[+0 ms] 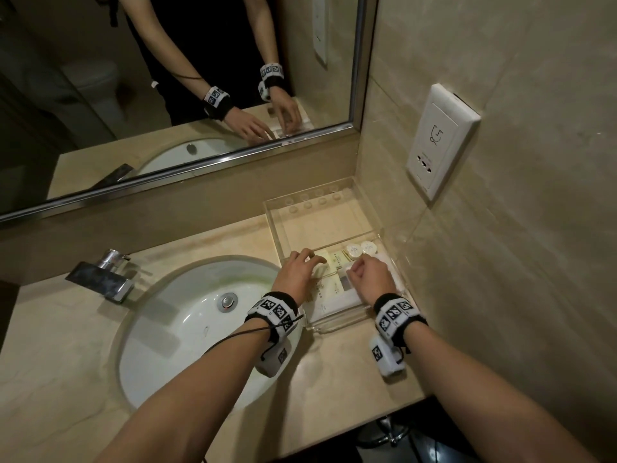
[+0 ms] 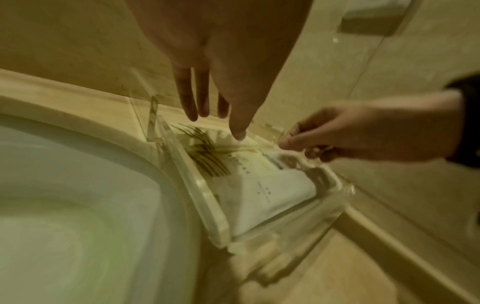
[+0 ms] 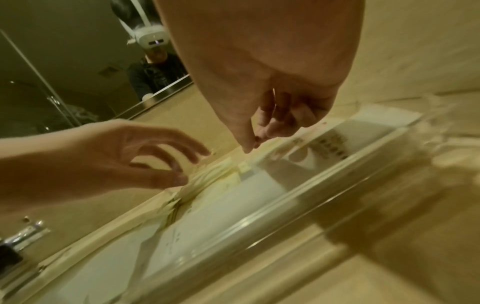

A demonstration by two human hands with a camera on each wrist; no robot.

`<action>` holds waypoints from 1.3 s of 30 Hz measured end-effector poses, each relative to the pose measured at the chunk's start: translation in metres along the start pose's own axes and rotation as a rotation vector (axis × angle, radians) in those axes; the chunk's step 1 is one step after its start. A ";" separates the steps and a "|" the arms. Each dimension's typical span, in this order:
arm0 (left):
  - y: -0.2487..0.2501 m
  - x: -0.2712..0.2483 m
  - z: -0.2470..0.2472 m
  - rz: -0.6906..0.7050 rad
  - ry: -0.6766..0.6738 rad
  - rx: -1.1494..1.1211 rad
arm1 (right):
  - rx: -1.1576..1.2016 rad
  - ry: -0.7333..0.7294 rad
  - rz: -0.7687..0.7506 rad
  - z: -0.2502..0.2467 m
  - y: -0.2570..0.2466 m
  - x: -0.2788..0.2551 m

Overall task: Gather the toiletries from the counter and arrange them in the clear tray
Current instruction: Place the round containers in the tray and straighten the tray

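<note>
Left hand [image 1: 298,274] fingers [image 2: 196,96] spread and mostly straight, tips just over the flat cream packets [image 1: 329,262] on the sink side of the clear tray [image 1: 337,324], holding nothing. Right hand [image 1: 372,279] fingers [image 3: 267,125] curled in tight, tips pinched together; we cannot tell whether they hold a thin packet edge or nothing. All toiletries we see sit in the tray's near compartment: packets laid flat and overlapping, two round white caps [image 1: 362,248] against the divider. The tray sits in the table's [image 1: 334,379] back right corner, against the wall, beside the sink [image 1: 187,329]. We judge this is the tidy-up step. To do it well: press the packets down with the flat left fingers, nudge edges square with the right, keep caps upright, avoid shoving the tray.
</note>
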State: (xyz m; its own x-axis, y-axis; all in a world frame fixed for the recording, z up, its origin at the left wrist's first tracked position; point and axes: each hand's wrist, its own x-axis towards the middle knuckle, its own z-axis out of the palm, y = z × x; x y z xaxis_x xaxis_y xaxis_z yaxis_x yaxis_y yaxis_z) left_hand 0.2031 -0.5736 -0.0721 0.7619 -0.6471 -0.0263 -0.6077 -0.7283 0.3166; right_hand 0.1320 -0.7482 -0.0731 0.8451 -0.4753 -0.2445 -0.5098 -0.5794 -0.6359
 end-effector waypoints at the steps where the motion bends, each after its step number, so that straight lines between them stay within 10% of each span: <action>1: -0.001 -0.006 -0.001 -0.038 0.033 -0.069 | 0.014 0.011 -0.003 -0.005 0.006 -0.002; 16: 0.011 -0.059 0.019 -0.107 -0.038 -0.276 | -0.074 -0.089 -0.309 -0.024 0.048 -0.034; 21: 0.004 -0.064 0.012 -0.360 0.073 -0.415 | 0.028 0.086 -0.060 -0.035 0.052 -0.044; 26: 0.003 -0.069 0.005 -0.797 -0.180 -0.837 | 0.362 -0.157 0.423 -0.021 0.079 -0.044; 32: 0.007 -0.070 0.014 -0.910 -0.256 -1.105 | 0.833 -0.091 0.583 -0.015 0.073 -0.042; 39: 0.011 -0.074 0.030 -0.946 -0.156 -1.224 | 0.771 0.034 0.596 0.004 0.079 -0.029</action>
State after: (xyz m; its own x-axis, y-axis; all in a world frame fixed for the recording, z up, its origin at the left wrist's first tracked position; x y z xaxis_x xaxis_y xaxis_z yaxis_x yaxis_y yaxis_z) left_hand 0.1340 -0.5403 -0.0950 0.6715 -0.1469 -0.7263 0.6698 -0.2992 0.6797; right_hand 0.0681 -0.7777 -0.1196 0.4714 -0.5758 -0.6680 -0.5971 0.3491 -0.7223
